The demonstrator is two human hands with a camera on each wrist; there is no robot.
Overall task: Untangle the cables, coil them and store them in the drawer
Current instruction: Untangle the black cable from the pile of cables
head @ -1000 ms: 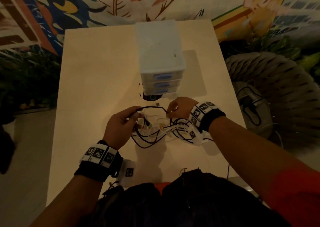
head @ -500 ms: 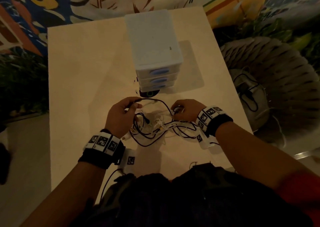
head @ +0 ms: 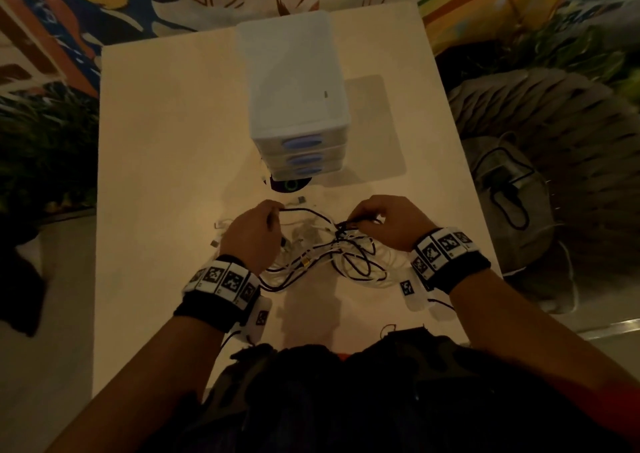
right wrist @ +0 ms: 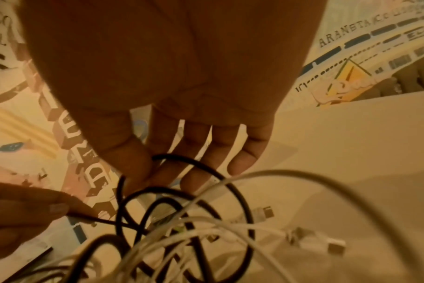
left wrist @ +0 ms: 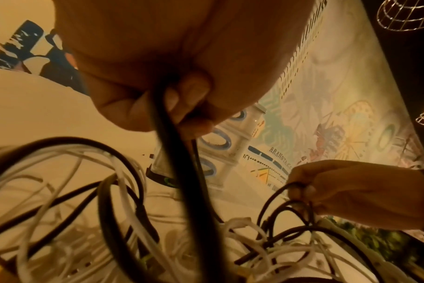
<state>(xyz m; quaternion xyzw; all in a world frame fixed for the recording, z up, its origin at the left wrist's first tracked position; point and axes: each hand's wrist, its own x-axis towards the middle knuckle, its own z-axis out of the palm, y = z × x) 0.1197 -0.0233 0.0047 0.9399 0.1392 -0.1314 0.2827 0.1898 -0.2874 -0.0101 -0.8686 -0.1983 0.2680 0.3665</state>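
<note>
both hands pinch black cable (head: pixel 313 213); white cables (head: pixel 349 262) knotted beneath.

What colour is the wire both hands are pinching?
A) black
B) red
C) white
A: the left hand and the right hand each pinch the black cable stretched between them, above the tangle of white cables on the table.

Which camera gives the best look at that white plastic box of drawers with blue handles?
The head view: the white plastic drawer unit with blue oval handles shows whole, all three drawers closed. The left wrist view catches only its front, half hidden by the left hand. The right wrist view barely shows it.
</note>
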